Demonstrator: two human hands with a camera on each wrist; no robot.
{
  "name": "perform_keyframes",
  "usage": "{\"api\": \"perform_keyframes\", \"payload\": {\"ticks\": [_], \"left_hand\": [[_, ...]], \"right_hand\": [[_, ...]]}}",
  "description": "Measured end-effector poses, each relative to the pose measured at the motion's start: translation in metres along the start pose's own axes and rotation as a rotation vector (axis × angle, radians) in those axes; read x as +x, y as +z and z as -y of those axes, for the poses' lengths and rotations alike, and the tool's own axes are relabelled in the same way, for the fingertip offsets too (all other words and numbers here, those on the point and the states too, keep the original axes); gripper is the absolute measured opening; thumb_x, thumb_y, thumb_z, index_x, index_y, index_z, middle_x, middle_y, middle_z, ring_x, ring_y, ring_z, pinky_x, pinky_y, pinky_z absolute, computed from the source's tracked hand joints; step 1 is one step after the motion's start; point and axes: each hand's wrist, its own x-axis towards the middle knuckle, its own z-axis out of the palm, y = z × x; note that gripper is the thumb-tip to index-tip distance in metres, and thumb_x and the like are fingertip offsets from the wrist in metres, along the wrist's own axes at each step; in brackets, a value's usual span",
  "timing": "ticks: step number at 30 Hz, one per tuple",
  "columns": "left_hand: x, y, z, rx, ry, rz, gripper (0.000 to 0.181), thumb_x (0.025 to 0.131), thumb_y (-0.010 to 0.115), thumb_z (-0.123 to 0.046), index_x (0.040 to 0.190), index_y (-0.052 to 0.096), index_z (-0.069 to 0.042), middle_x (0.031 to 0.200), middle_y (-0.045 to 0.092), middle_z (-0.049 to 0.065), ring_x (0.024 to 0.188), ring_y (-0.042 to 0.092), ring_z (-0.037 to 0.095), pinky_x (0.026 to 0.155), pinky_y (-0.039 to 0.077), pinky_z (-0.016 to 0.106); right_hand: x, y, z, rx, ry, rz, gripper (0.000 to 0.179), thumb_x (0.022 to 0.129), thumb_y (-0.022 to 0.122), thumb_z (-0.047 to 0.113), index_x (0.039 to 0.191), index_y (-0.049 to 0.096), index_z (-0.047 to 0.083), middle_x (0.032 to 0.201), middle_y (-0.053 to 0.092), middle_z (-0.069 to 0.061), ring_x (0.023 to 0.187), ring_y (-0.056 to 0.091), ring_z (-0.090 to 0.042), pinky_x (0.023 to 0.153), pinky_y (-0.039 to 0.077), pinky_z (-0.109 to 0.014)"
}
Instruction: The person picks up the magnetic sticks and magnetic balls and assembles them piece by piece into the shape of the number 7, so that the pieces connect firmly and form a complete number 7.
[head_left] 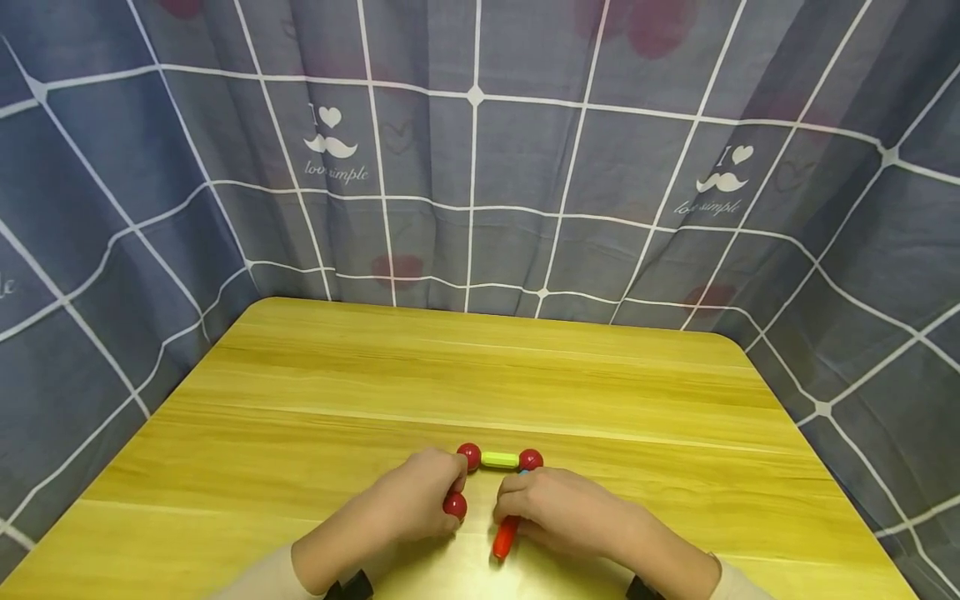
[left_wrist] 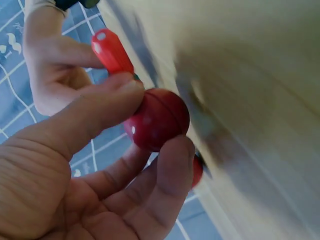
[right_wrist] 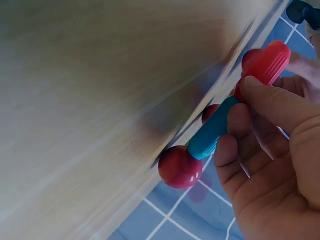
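My left hand [head_left: 412, 496] pinches a glossy red ball [left_wrist: 159, 119] between thumb and fingertips, close over the table. My right hand [head_left: 566, 510] pinches a red rod [right_wrist: 270, 62] and a blue rod [right_wrist: 212, 131] where their ends come together. In the head view, the red rod's free end points toward me. The blue rod's far end meets another red ball [right_wrist: 180, 167]. A short yellow-green rod [head_left: 500, 460] lies between that ball and a further red ball [head_left: 468, 456], which is right by my left fingertips. My right fingers hide most of the blue rod in the head view.
The wood-grain table [head_left: 480, 375] has rounded far corners. A grey-blue curtain [head_left: 420, 167] with white grid lines hangs behind it and along both sides.
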Motion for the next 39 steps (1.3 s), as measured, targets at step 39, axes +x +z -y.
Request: {"api": "perform_keyframes", "payload": {"ticks": [39], "left_hand": [[-0.003,0.031,-0.039,-0.004,0.055,0.146,0.037,0.069,0.087,-0.013,0.074,0.051,-0.019,0.066,0.045,-0.011,0.057,0.041,0.002,0.047,0.038,0.019]], "right_hand": [[0.001,0.003,-0.007,0.021,0.022,-0.012,0.012,0.089,0.073,0.016,0.087,0.063,0.023,0.088,0.055,0.018,0.077,0.045,0.008,0.071,0.041,-0.007]]}}
